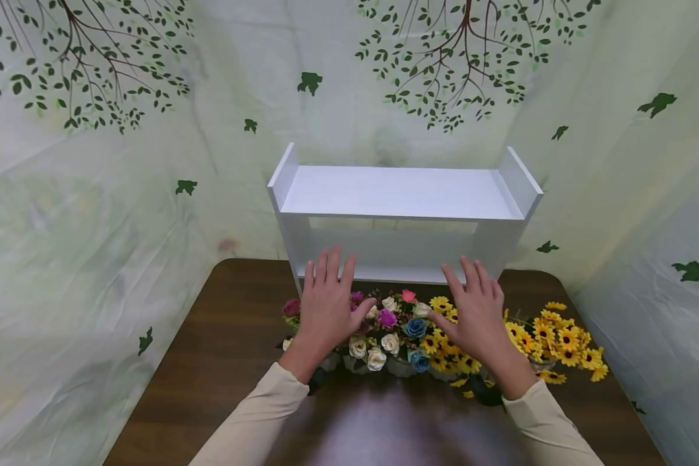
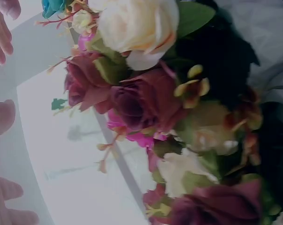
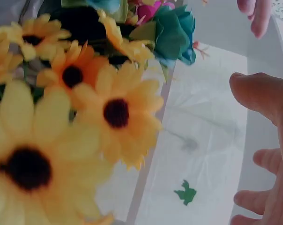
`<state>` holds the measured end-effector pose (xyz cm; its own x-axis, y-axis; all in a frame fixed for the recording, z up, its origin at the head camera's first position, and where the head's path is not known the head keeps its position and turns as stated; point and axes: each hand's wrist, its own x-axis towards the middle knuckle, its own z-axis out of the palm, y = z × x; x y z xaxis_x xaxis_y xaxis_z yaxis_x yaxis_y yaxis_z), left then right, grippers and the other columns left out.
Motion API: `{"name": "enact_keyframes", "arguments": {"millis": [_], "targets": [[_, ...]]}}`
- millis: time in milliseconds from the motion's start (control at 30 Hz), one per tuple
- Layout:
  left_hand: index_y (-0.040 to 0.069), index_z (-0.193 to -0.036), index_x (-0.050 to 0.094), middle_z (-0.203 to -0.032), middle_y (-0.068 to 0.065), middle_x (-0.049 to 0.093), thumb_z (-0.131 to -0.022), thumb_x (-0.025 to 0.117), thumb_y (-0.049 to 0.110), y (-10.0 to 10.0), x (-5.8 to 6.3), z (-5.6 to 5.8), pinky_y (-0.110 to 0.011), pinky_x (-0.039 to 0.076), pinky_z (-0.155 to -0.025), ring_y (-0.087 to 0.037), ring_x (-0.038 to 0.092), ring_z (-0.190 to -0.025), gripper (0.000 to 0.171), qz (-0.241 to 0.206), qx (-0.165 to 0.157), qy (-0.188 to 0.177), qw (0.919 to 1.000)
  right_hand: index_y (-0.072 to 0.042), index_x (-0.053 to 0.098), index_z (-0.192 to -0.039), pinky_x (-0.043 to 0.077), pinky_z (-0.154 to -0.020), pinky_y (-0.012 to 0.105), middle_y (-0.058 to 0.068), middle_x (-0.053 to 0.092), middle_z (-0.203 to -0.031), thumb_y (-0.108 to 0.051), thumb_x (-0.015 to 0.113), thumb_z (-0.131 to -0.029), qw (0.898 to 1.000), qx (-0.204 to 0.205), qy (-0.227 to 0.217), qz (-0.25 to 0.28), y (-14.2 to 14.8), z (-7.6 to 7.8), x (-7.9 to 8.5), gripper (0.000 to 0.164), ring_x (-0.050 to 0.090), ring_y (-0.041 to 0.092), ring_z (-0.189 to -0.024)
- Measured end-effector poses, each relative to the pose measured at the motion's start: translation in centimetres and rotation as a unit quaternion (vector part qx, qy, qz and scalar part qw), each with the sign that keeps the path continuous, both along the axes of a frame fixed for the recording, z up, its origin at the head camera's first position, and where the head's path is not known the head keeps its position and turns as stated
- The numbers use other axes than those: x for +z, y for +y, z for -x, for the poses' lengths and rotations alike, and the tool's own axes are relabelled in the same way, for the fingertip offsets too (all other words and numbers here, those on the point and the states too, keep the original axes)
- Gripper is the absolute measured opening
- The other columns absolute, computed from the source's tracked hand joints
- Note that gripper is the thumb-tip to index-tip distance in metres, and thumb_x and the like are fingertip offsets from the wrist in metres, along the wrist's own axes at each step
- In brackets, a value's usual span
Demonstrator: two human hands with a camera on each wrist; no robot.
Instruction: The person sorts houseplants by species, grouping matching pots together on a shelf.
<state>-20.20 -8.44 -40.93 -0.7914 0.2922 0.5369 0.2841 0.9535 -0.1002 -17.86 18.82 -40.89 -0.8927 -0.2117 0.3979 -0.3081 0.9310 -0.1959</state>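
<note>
My left hand is held palm down over the left part of a row of potted artificial flowers, fingers spread and nothing in its grasp. To its right, my right hand hovers with spread fingers over yellow daisy-like flowers. Between the hands are cream roses, blue roses and a magenta rose. In the left wrist view, dark red roses show close up beside a cream rose. The right wrist view has large yellow flowers near my right thumb.
Behind the flowers stands a white two-tier shelf with raised side panels. More yellow flowers sit toward the right edge of the dark wooden table. Pale curtains with leaf prints surround the table at the back and sides.
</note>
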Motion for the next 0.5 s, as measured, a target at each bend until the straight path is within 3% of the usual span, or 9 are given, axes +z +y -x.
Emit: {"name": "enact_keyframes", "arguments": {"millis": [200,300,433,500], "targets": [[0.007,-0.153,0.035,-0.159,-0.02,0.034,-0.088,0.061,0.061,-0.5,-0.3,-0.2,-0.056,0.034,-0.116,-0.038,0.037,-0.145,0.088,-0.006,-0.026,-0.012,0.9996,-0.007,0.036,-0.151,0.02,-0.106,0.076,0.027,0.024,-0.159,-0.038,0.079,-0.081,1.0,-0.011,0.006,0.009,1.0,-0.2,0.5,0.088,0.019,0.05,-0.145],[0.004,-0.149,0.041,-0.156,-0.021,0.039,-0.088,0.066,0.054,-1.2,-0.5,-0.2,-0.054,0.039,-0.112,-0.038,0.043,-0.14,0.083,-0.015,-0.063,0.008,0.9979,-0.007,0.039,-0.149,0.022,-0.105,0.076,0.027,0.027,-0.158,-0.034,0.079,-0.081,1.0,-0.001,0.017,0.025,1.7,-0.3,0.5,0.084,0.021,0.05,-0.144],[0.0,-0.128,0.06,-0.135,-0.02,0.059,-0.084,0.075,0.033,-3.2,-0.8,-0.4,-0.047,0.051,-0.099,-0.035,0.059,-0.122,0.057,-0.061,-0.13,0.064,0.9875,0.0,0.052,-0.138,0.027,-0.102,0.075,0.029,0.043,-0.148,-0.019,0.081,-0.077,0.993,0.04,0.08,0.08,3.3,-0.8,-0.2,0.07,0.032,0.052,-0.138],[0.0,-0.115,0.066,-0.121,-0.018,0.065,-0.082,0.077,0.024,-4.4,-0.8,-0.5,-0.045,0.055,-0.092,-0.032,0.063,-0.111,0.042,-0.099,-0.146,0.075,0.9815,0.003,0.059,-0.129,0.029,-0.101,0.074,0.03,0.053,-0.138,-0.012,0.081,-0.074,0.986,0.051,0.111,0.11,4.5,-1.5,-0.8,0.06,0.038,0.051,-0.134]]}}
